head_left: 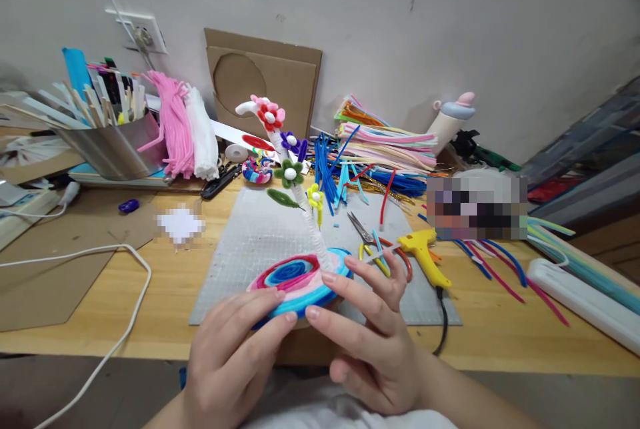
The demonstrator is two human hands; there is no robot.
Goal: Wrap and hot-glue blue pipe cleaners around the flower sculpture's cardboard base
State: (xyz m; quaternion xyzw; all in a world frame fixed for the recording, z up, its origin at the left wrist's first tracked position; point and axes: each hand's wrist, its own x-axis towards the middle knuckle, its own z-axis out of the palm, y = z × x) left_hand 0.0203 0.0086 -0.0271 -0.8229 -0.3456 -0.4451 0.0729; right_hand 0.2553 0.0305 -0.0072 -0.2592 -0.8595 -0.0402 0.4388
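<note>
A round base [310, 294] coiled in blue, pink and red pipe cleaner sits at the mat's front edge. From it a white wrapped stem [315, 235] rises, leaning left, with red, purple, green and yellow flowers and a green leaf [283, 198]. My left hand [235, 342] grips the base's near left rim, fingertips on top. My right hand [373, 329] has its fingers spread, fingertips at the near right rim and near the stem's foot; its thumb is apart below.
A yellow glue gun [425, 257], scissors [367, 232] and pliers lie right on the grey cutting mat [220, 275]. Behind are pipe cleaner bundles [385, 145], a metal holder of sticks [117, 149] and leaning cardboard [295, 75]. A white cable [145, 275] crosses the left side.
</note>
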